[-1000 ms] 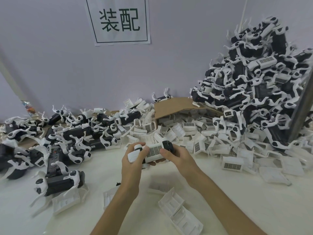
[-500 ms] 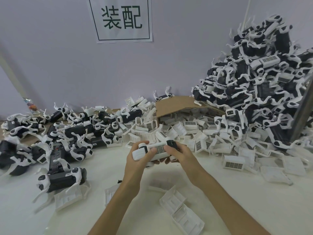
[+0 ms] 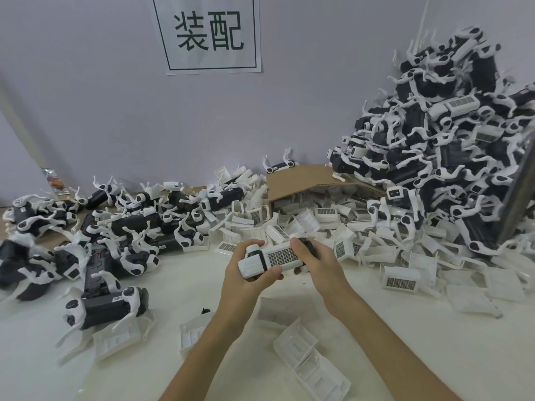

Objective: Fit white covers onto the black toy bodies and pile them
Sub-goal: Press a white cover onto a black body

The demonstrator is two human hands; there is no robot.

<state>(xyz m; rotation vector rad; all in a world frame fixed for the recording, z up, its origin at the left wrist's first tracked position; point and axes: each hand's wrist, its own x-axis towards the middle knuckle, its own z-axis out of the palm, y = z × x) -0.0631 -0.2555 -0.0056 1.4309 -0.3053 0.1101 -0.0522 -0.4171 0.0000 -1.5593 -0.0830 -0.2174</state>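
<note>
White tabletop [image 3: 188, 280] | L hand [image 3: 246, 285] + R hand [image 3: 320, 263] — fingers curled round covered toy body [image 3: 276, 257]

The right grip [image 3: 318, 264] covers the dark far end of the held toy [image 3: 270, 260], and the left grip [image 3: 246, 287] hides its underside; whether its white cover [image 3: 285, 255] sits fully home cannot be told; the tall pile [image 3: 451, 146] runs off the right edge; the sign [image 3: 210, 33] is cut by the top edge; a black speck [image 3: 205, 311] on the worktop [image 3: 185, 285] is too small to name.

Toy body [image 3: 278, 257] in left hand [image 3: 246, 283] and right hand [image 3: 320, 266]
</note>
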